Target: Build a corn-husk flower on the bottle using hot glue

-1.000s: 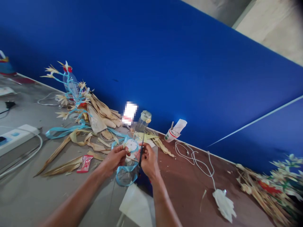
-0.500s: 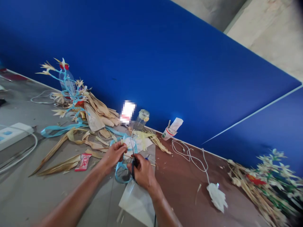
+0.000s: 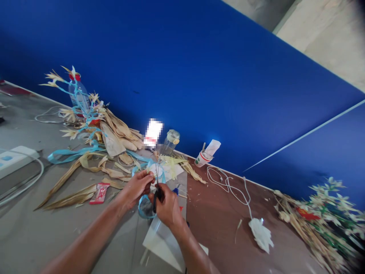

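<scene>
Above grey tabletop (image 3: 122, 251), scissors (image 3: 157, 187), blades (image 3: 157, 172) toward blue wall (image 3: 182, 76)

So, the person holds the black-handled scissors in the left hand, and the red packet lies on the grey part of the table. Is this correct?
One thing is wrong: in the head view, the black-handled scissors are in the right hand. The red packet does lie on the grey part of the table.

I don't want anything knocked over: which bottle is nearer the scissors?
The pale-lidded bottle, just beyond the scissors in the right hand. The red-capped bottle stands farther left, behind the blue-stemmed flowers.
</scene>
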The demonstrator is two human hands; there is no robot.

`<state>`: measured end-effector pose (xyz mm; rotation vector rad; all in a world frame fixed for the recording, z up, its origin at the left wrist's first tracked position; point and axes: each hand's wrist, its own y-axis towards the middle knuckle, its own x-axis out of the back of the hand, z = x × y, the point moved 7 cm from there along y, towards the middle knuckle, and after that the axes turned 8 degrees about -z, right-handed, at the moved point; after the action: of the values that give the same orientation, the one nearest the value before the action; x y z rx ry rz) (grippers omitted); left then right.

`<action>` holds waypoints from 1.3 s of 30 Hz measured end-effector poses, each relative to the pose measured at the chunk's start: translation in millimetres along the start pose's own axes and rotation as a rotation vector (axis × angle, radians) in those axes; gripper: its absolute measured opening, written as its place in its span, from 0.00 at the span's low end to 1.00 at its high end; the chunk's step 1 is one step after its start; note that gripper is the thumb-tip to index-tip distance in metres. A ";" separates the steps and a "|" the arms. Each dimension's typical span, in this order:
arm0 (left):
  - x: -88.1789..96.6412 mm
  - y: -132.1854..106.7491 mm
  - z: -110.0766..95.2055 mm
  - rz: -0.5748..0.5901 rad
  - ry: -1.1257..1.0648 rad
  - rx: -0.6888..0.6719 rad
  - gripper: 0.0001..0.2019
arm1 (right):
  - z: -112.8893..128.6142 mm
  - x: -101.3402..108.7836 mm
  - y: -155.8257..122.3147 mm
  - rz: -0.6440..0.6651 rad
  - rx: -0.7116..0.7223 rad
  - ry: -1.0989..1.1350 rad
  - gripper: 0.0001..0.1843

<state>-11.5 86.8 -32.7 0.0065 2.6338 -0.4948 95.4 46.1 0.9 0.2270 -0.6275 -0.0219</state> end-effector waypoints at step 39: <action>-7.9 -6.2 -1.5 0.050 -0.070 0.019 0.15 | -8.3 -6.1 -3.7 -0.052 -0.036 0.113 0.10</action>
<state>-5.6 82.2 -25.8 0.0598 2.5538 -0.4943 95.5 44.7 -9.9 0.2085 -0.5083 -0.0695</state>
